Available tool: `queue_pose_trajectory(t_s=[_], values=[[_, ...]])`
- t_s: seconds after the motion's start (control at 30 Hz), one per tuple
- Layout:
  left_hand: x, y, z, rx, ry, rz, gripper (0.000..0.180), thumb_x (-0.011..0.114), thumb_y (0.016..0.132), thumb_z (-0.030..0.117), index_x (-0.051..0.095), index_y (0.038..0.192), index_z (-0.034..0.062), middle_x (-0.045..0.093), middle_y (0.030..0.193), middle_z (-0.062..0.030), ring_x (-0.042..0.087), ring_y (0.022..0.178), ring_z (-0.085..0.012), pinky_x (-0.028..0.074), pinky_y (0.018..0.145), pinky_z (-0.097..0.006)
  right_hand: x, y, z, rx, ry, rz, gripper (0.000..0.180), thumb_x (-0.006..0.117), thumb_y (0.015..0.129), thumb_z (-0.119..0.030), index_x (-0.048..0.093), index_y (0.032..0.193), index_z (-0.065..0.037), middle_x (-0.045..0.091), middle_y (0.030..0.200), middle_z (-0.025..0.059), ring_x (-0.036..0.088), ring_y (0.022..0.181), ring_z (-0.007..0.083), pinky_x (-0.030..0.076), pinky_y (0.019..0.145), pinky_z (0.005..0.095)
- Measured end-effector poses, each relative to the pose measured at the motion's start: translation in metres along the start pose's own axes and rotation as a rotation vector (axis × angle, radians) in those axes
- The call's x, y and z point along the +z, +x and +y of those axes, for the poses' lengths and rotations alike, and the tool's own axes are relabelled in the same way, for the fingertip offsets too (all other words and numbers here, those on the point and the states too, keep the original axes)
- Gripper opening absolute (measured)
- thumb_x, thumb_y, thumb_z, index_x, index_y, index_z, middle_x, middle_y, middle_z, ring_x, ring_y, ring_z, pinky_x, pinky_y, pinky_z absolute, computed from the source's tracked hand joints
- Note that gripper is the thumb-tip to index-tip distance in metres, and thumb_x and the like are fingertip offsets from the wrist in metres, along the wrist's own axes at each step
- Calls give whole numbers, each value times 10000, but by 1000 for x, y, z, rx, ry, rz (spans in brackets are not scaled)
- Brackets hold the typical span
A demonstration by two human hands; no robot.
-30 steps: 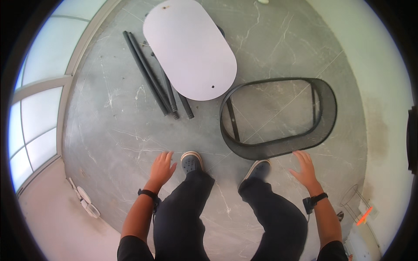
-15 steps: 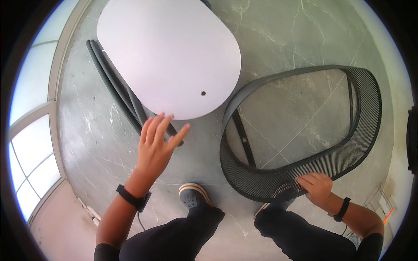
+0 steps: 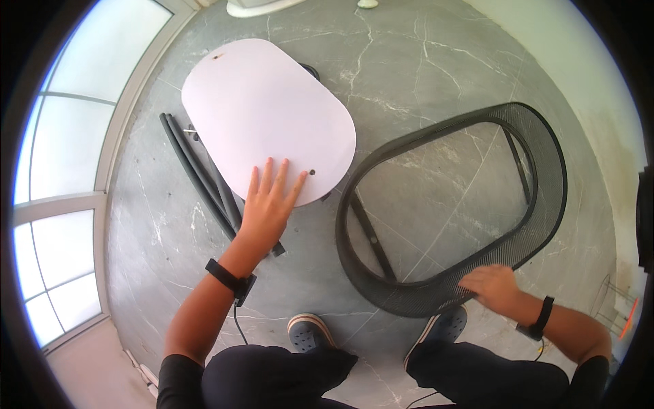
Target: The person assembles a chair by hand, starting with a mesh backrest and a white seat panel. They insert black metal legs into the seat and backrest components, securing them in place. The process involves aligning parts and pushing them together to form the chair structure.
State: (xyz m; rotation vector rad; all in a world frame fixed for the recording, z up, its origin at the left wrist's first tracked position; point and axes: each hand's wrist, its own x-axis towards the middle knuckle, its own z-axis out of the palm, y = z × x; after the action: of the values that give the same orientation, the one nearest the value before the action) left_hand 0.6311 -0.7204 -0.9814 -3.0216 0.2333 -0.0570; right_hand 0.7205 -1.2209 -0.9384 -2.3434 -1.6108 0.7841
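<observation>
My left hand (image 3: pixel 268 208) lies with its fingers spread over the near end of a white oval board (image 3: pixel 262 112), close to a small dark hole in it. At right stands a black mesh ring-shaped frame (image 3: pixel 547 194), with a solid inner rim and dark crossbars at its bottom; the floor shows through it. My right hand (image 3: pixel 494 286) is closed over the near upper edge of this mesh frame, its fingertips on the mesh side. Dark tubes (image 3: pixel 194 178) lie beside and partly under the board's left side.
Grey marbled tiles (image 3: pixel 415 75) make up the floor. A framed glass door (image 3: pixel 68 150) runs along the left, and a pale wall (image 3: pixel 579 82) along the right. My shoes (image 3: pixel 310 332) are just below the mesh frame. A wire rack (image 3: pixel 610 300) stands at far right.
My left hand has moved from beside the board's near edge to over its surface. The view has shifted, so the whole board now shows. My right hand stays on the mesh frame's edge.
</observation>
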Motion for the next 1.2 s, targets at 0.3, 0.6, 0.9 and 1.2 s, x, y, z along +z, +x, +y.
queue_pose_trajectory(t_s=[0.3, 0.6, 0.9, 1.2], values=[[-111, 6, -30, -26, 6, 396, 467, 611, 817, -79, 693, 1257, 54, 706, 1266, -136, 659, 1217, -337, 502, 1073, -482, -29, 33, 15, -76, 154, -15, 440, 812, 785, -276, 711, 1187, -131, 729, 1096, 67, 680, 1040, 276, 555, 870, 425], [-205, -28, 21, 220, -49, 499, 271, 686, 811, 53, 741, 1076, 67, 749, 1128, -78, 706, 1125, -258, 571, 956, -413, -140, 126, -68, -133, 138, 610, 1025, 914, 706, -270, 364, 1541, -41, 450, 1505, 183, 463, 1364, 365, 466, 1070, 437], [-226, 7, 48, 372, -241, 803, 242, 720, 705, 109, 740, 943, 77, 759, 995, -13, 655, 861, -208, 561, 723, -346, -155, 119, -100, -254, -26, 580, 598, 726, 756, -30, 608, 1341, 5, 634, 1370, 205, 624, 1273, 353, 525, 1028, 428], [-106, 9, 21, -239, -731, 684, 505, 759, 833, 11, 561, 1297, 40, 586, 1216, -153, 589, 1100, -285, 489, 943, -393, -222, 95, -23, 350, 885, 1290, 388, 752, 956, -198, 669, 1213, 80, 739, 1082, 119, 715, 866, 208, 581, 792, 356]])
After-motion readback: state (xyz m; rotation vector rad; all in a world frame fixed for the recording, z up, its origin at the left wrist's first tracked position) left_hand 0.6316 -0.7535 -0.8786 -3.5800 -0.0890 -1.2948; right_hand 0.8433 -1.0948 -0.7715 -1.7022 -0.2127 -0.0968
